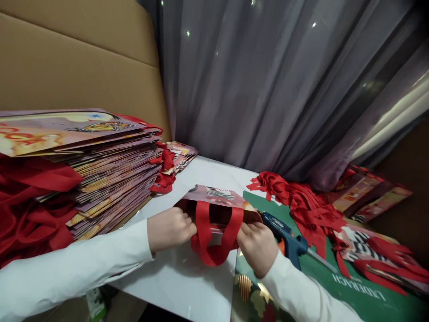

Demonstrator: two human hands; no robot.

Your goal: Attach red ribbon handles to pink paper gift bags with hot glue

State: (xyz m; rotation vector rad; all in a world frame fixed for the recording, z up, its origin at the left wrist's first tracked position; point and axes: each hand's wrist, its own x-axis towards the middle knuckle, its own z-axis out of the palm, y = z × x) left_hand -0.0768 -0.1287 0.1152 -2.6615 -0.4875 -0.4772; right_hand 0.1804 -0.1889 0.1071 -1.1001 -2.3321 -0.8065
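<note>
A printed paper bag [214,194] with its mouth open is held over the white table, and its dark inside shows. A red ribbon handle [216,257] hangs in a loop from its near side. My left hand [171,229] is closed on the left edge of the bag's mouth, with curled fingers. On the opposite edge my right hand [257,247] is closed too, its fingertips partly hidden. Just right of that hand lies a dark blue glue gun [288,237] with a clear glue stick out of its back.
At left stands a tall stack of printed paper bags [114,165] with red ribbon handles. Red ribbons [301,201] lie heaped on a green board [355,279] at right, near more bags [372,246]. A cardboard panel [80,58] and a grey curtain [234,89] close off the back.
</note>
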